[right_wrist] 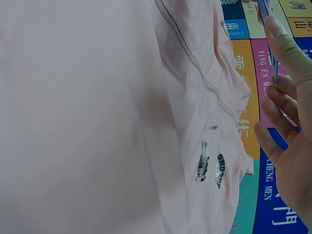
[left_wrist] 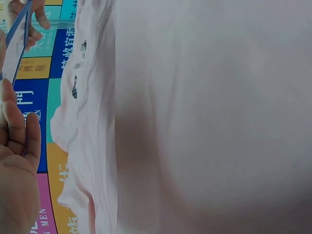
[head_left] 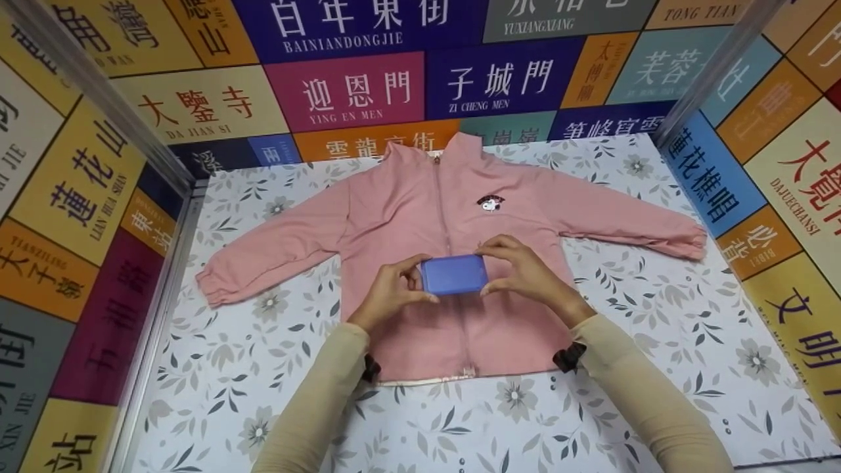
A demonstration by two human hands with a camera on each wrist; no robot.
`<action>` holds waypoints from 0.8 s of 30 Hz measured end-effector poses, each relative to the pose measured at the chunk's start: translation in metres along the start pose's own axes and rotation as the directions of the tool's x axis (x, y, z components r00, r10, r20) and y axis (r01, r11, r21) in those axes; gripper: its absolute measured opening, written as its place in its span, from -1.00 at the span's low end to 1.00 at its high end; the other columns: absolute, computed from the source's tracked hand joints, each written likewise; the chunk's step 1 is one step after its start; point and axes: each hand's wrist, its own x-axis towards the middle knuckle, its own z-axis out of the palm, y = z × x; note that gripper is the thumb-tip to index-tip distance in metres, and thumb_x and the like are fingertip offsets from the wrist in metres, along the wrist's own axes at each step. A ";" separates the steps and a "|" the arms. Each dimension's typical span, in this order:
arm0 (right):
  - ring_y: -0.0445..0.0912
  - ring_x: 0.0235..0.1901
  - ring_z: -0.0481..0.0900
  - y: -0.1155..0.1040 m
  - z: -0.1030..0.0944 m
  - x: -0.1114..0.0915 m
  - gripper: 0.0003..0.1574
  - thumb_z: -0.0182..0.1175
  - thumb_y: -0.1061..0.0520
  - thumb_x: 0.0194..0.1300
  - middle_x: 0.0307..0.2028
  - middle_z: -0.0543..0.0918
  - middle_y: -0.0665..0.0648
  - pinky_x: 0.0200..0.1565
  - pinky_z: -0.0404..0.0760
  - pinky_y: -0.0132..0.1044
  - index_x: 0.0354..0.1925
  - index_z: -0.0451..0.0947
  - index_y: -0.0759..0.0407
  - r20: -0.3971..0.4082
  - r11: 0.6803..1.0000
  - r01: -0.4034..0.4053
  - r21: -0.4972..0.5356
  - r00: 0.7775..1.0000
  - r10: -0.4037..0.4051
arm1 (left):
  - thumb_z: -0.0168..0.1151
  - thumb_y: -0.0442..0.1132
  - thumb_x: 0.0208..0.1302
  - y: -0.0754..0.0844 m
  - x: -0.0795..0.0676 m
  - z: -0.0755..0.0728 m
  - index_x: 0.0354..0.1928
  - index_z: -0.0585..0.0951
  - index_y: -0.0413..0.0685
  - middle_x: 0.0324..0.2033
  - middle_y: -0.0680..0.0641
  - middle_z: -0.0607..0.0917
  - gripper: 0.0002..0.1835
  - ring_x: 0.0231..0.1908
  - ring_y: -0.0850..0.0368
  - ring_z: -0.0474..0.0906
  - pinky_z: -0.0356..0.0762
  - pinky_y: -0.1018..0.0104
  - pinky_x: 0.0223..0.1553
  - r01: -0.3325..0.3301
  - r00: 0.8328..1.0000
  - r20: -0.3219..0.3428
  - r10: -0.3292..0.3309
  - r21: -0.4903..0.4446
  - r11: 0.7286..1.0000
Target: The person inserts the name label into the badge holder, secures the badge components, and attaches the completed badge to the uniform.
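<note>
Both hands hold up a flat blue rectangular piece [head_left: 454, 274], thin with rounded corners, over the lower front of a pink zip-up jacket [head_left: 401, 341]. My left hand [head_left: 387, 295] pinches its left end between thumb and fingers. At the other end, my right hand [head_left: 525, 272] pinches the right corners. Edge-on in the right wrist view, the blue piece [right_wrist: 275, 68] looks very slim; the left wrist view shows a pale face inside its blue border. The jacket lies front up, zipped, sleeves spread out, with a small dog print [head_left: 490, 203] on its chest.
Under the jacket is a white tabletop [head_left: 230, 358] patterned with grey leaves and flowers. Panels with colourful lettered blocks [head_left: 345, 92] stand at the back and both sides, with metal corner posts [head_left: 716, 72]. A dark wrist strap [head_left: 569, 357] shows on the right sleeve.
</note>
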 end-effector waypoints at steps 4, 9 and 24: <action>-0.03 0.15 0.47 -0.001 0.000 0.001 0.01 0.57 -0.25 -0.26 0.07 0.58 0.08 0.29 0.42 -0.01 0.17 0.60 0.13 0.005 1.000 0.005 -0.028 1.000 -0.005 | 0.65 -0.33 -0.27 0.000 0.000 -0.001 0.17 0.60 -0.11 -0.59 -0.12 0.59 -0.21 -0.51 0.21 0.40 0.39 0.41 -0.41 -0.023 1.000 0.001 0.023 0.024 0.999; -0.03 0.16 0.48 -0.002 0.000 0.001 0.02 0.55 -0.28 -0.23 0.08 0.58 0.07 0.30 0.43 0.00 0.19 0.58 0.11 0.012 0.999 0.006 -0.046 1.000 -0.005 | 0.65 -0.31 -0.25 0.000 -0.001 -0.001 0.17 0.60 -0.13 -0.59 -0.09 0.58 -0.22 -0.53 0.25 0.38 0.36 0.49 -0.43 -0.029 1.000 -0.001 0.029 0.044 0.999; -0.03 0.18 0.45 -0.003 -0.001 -0.001 -0.01 0.55 -0.29 -0.21 0.10 0.57 0.06 0.32 0.39 0.02 0.21 0.58 0.03 0.021 0.999 0.002 -0.047 1.000 -0.001 | 0.64 -0.36 -0.27 0.000 -0.001 -0.001 0.18 0.58 -0.17 -0.51 -0.31 0.63 -0.20 -0.50 -0.11 0.47 0.31 0.51 -0.44 -0.015 1.000 -0.001 0.015 0.034 0.999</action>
